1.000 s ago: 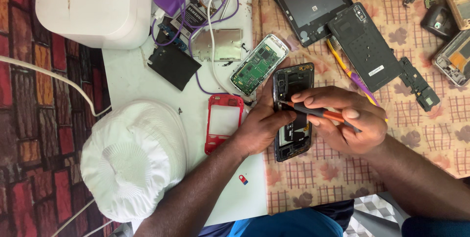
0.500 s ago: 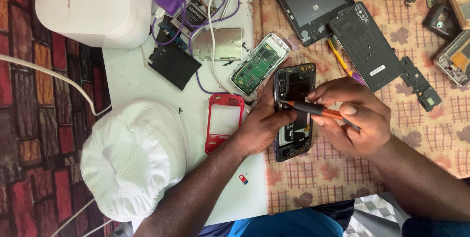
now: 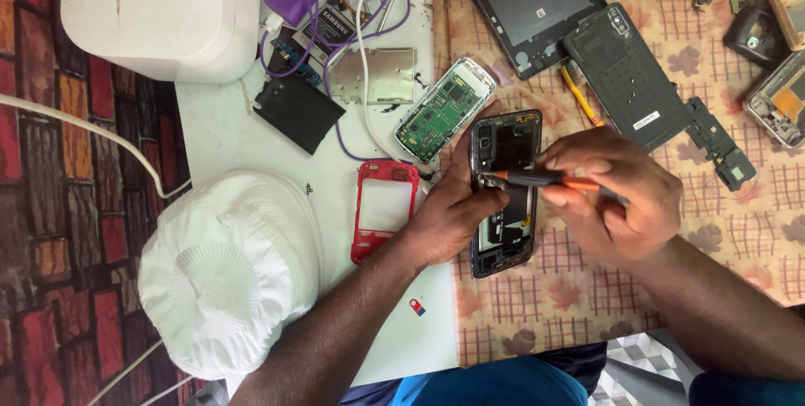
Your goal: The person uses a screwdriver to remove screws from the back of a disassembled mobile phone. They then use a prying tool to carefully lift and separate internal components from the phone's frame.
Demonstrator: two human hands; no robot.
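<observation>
Your left hand [image 3: 449, 217] grips the opened black phone [image 3: 506, 192] by its left edge, fingers pressed together against the frame. The phone lies face down on the patterned cloth [image 3: 671, 288], just beside the cloth's left edge near the bench's front. Your right hand [image 3: 616, 196] pinches an orange-and-black screwdriver [image 3: 541, 179] between thumb and fingertips, tip inside the phone's upper half. A red phone frame [image 3: 384, 209] and a green circuit board [image 3: 444, 110] lie just left.
</observation>
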